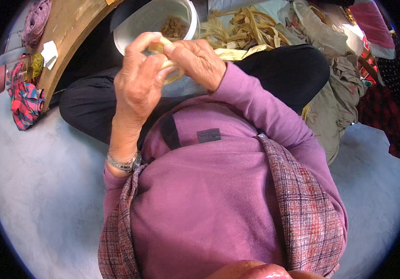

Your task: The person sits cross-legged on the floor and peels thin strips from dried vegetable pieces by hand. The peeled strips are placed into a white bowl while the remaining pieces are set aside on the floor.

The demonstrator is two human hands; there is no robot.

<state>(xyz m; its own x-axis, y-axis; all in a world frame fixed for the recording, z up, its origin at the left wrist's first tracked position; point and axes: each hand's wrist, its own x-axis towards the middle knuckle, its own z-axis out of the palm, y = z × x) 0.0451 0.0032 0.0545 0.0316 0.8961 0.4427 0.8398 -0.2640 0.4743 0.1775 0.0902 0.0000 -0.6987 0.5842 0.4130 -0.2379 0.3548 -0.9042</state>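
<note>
Between my two hands, above my crossed legs, is a pale yellow fibrous strip (173, 77), looped and partly covered by the fingers. My left hand (138, 75), with a metal wristwatch (126, 163) at the wrist, has its fingers closed on the strip. My right hand (198, 59) pinches the same strip between thumb and forefinger. Just beyond the hands a translucent plastic tub (144, 22) lies tilted, with a brown crumbly lump (174, 28) inside. Right of the tub lies a heap of dried yellow strips (252, 28), some reaching my right thigh.
A curved wooden board (70, 31) stands at the left, with a white paper scrap (49, 54) on it and a plaid cloth (27, 101) beside it. At the right lie a clear plastic bag (320, 29), a crumpled grey-green cloth (336, 101) and a pink cloth (372, 28).
</note>
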